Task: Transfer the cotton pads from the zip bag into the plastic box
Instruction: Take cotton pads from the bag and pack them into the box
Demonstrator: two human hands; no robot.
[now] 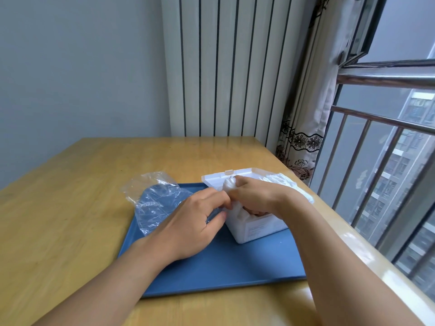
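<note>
Right hand [255,196] gripped white cotton pads [229,184] over open white plastic box [256,228]; left hand [190,222] loosely curled, grip unclear, steadied box wall. Best: press stack down evenly.

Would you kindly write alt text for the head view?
Two hands, the left hand and right hand, press white cotton pads into an open plastic box on a blue tray. An empty-looking zip bag lies left.
</note>
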